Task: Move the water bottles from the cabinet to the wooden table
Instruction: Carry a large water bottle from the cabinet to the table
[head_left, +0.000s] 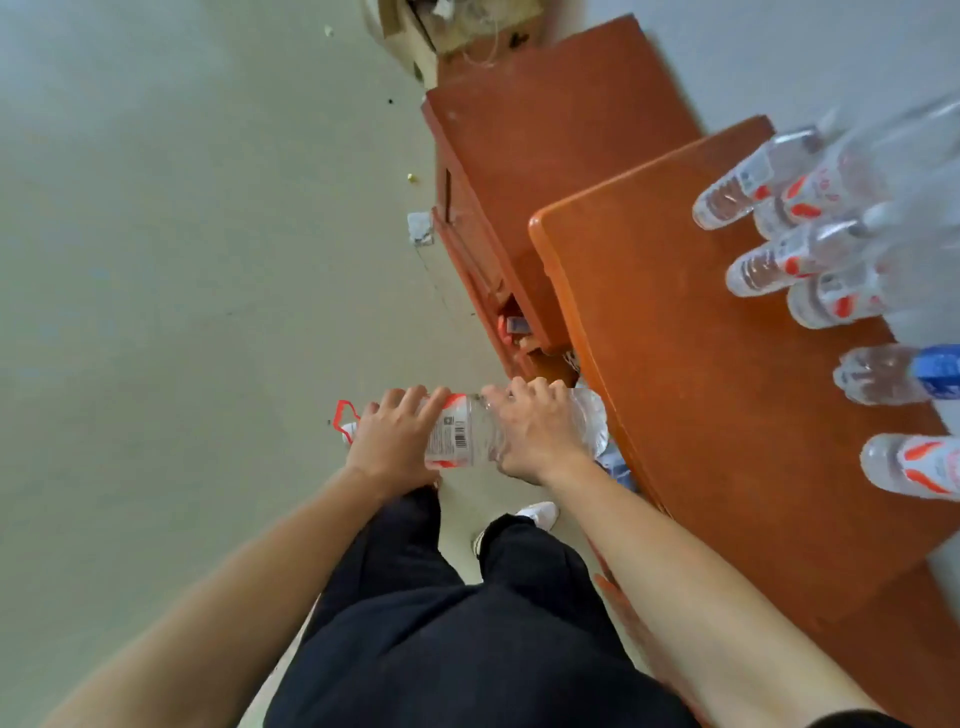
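Dark trousers and two bare forearms closest, with one white shoe lower down on the grey-green floor. Further out, large clear plastic water bottle with a red-and-white barcoded label, held level across the body, over the floor and off the table, just beside its left edge. Left hand wrapped round the neck end, fingers curled over the top, red carry loop poking out past the knuckles. Right hand gripping the base end, fingers likewise curled over, ribbed bottom showing beyond it. Orange-brown wooden table to the right, carrying a cluster of clear red-labelled water bottles toward its right side, one blue-labelled bottle among them. Red-brown wooden cabinet beyond the table's far-left corner, touching or merely close, cannot tell which.
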